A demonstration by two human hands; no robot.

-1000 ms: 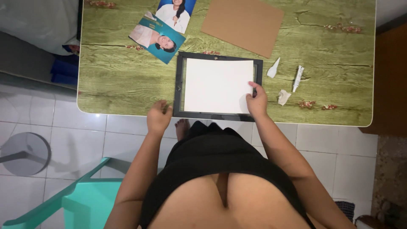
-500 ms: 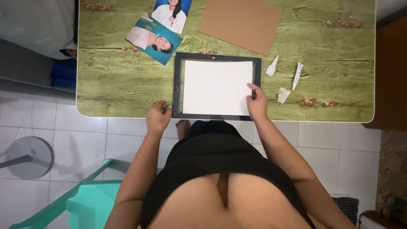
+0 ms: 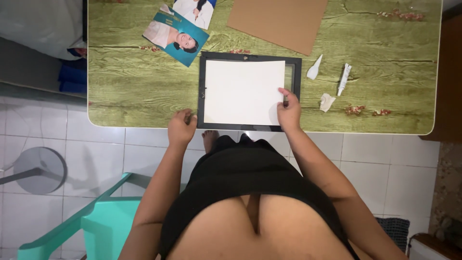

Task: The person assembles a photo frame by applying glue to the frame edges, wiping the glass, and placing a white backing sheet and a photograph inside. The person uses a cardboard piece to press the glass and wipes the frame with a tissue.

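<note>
The left hand [image 3: 181, 128] rests curled at the bench [image 3: 134, 91] edge, holding nothing. The right hand [image 3: 288, 111] pinches the white sheet [image 3: 243, 91] lying in the black frame [image 3: 201, 86]. Beyond lie a white tube [image 3: 344, 78], two photo prints [image 3: 176, 34] and brown cardboard [image 3: 276, 21].

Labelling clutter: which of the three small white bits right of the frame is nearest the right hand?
The crumpled white scrap, lowest of the three, closest to the right hand.
</note>
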